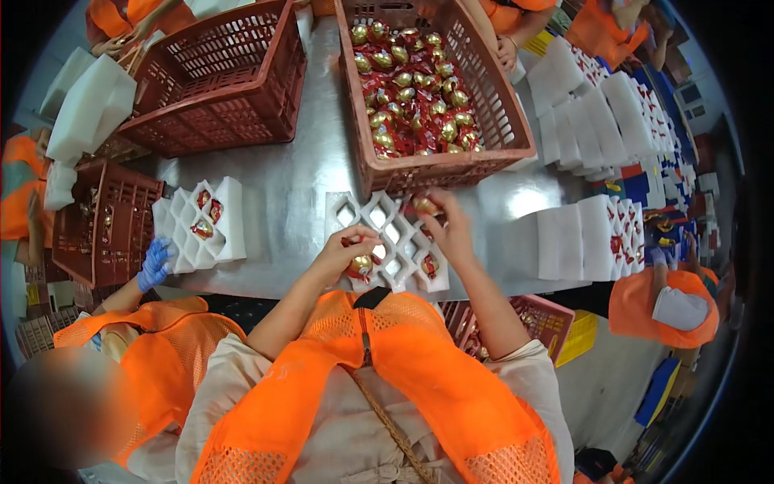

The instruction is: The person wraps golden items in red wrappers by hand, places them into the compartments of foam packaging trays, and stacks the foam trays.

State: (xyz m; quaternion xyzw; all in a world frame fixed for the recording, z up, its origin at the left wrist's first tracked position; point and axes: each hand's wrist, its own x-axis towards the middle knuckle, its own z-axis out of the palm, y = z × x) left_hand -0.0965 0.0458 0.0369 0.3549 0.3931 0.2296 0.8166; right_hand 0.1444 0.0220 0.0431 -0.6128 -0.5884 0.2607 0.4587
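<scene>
In front of me on the metal table lies a white foam grid (pixel 393 264) with diamond-shaped cells. My left hand (pixel 339 256) is curled around a foil-wrapped ball (pixel 361 265), gold with red wrapping, at the grid's near left corner. Over the far right corner, my right hand (pixel 451 228) pinches another gold foil-wrapped ball (pixel 425 207) between thumb and fingers. One more red-and-gold wrapped ball (pixel 430 264) sits in a cell on the near right side. Several cells between my hands show bare metal through them.
A brown crate (pixel 451 164) full of wrapped balls stands just beyond the grid. Another brown crate (pixel 210 117) is at back left. At left, a co-worker's blue-gloved hand (pixel 153 264) touches a second foam grid (pixel 226 218). Foam stacks (pixel 560 242) line the right side.
</scene>
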